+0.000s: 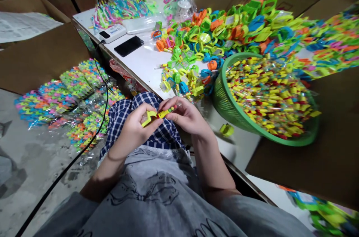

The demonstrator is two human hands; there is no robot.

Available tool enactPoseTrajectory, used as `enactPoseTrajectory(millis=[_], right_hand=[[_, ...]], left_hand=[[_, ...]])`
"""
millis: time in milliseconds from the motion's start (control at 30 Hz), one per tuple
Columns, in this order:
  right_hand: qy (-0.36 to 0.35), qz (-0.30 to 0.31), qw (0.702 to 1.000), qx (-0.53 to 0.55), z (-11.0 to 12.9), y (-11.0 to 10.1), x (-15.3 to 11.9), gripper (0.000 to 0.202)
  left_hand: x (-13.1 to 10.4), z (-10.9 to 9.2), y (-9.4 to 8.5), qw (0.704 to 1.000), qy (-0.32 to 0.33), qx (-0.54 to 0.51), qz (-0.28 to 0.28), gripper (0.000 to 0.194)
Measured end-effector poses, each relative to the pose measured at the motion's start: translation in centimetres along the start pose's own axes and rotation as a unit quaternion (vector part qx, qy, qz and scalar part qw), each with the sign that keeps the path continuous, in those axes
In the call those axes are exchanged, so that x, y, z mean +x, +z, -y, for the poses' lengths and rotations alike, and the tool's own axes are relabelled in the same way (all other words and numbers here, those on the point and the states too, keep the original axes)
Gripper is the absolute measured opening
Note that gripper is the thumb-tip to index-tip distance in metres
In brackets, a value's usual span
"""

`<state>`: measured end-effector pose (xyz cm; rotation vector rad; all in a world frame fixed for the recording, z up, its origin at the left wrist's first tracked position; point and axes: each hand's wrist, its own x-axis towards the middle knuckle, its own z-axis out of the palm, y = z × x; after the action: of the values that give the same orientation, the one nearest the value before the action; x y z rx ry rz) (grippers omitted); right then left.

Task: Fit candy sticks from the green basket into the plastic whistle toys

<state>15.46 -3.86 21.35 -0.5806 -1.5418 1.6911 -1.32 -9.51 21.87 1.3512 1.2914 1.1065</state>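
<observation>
Over my lap, my left hand is closed on a yellow-green plastic toy watch. A small tube of coloured candies with a yellow label is pinched in the fingers of my right hand. Its red end meets the watch between my hands; whether it is joined to it I cannot tell. On the table to the right stands a green basket, full of similar yellow-labelled tubes. A single yellow-green toy watch lies in front of the basket.
Toy watches in several colours are heaped across the white table. A black phone and a white device lie near its left edge. Bagged colourful pieces are on the floor, with a black cable crossing at left. Cardboard stands at right.
</observation>
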Motion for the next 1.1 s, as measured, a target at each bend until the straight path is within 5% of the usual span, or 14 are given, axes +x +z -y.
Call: enactPoseTrajectory(millis=[233, 367, 500, 567, 667, 767, 867, 967, 1033, 1100], right_hand=[[-0.045, -0.016, 0.999, -0.006, 0.4, 0.7, -0.3, 0.016], [-0.070, -0.034, 0.996, -0.037, -0.1, 0.7, -0.2, 0.017], [-0.043, -0.067, 0.992, -0.099, -0.7, -0.8, 0.2, 0.022], [-0.016, -0.121, 0.985, -0.120, -1.2, -2.7, 0.5, 0.024], [-0.010, -0.257, 0.949, -0.181, -2.1, -6.8, 1.3, 0.023], [0.010, -0.340, 0.889, -0.307, -2.5, -10.6, 2.1, 0.029], [0.079, -0.276, 0.849, -0.443, -1.6, -12.2, 1.7, 0.046], [0.076, -0.208, 0.841, -0.494, 1.3, -12.5, 0.0, 0.059], [0.075, -0.229, 0.825, -0.511, 3.8, -13.6, -1.3, 0.054], [0.134, -0.274, 0.762, -0.571, 6.0, -15.9, -2.4, 0.044]], left_hand=[[-0.4, -0.1, 0.5, 0.998, 0.054, 0.019, -0.039, 0.014], [0.2, 0.5, 0.0, 0.998, 0.051, 0.026, -0.016, 0.014], [2.6, 2.6, -0.4, 0.997, 0.078, 0.013, 0.023, 0.037], [4.9, 4.4, 0.0, 0.995, 0.098, -0.024, -0.023, 0.049], [8.9, 7.6, 1.6, 0.985, 0.095, -0.054, -0.134, 0.045], [12.2, 10.3, 3.6, 0.988, 0.076, 0.010, -0.136, 0.035], [13.3, 11.7, 5.1, 0.979, 0.130, 0.123, -0.094, 0.031], [12.9, 12.3, 5.4, 0.957, 0.177, 0.219, -0.074, 0.031], [12.5, 12.4, 5.2, 0.950, 0.184, 0.243, -0.070, 0.030], [12.3, 12.5, 5.0, 0.946, 0.194, 0.250, -0.066, 0.031]])
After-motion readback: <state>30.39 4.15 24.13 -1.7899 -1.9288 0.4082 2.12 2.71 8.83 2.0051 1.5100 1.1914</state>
